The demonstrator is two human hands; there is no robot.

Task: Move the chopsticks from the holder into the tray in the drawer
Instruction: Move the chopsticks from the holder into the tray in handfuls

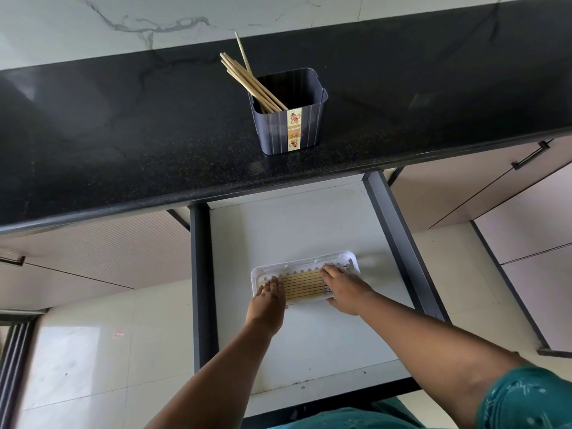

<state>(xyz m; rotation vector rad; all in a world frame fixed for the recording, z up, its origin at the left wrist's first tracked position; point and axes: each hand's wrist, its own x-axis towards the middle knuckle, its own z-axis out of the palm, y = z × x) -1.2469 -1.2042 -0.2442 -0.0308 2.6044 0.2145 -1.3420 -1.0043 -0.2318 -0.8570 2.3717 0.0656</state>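
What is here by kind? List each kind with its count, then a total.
Holder: 1
Tray: 1
Drawer: 1
Hands: 2, left hand, right hand
Chopstick groups: 2, chopsticks in holder, chopsticks in tray; single sticks too packed to count
Total: 7

Both hands, left [268, 293] and right [344, 288], reach forward, fingers seemingly flat.
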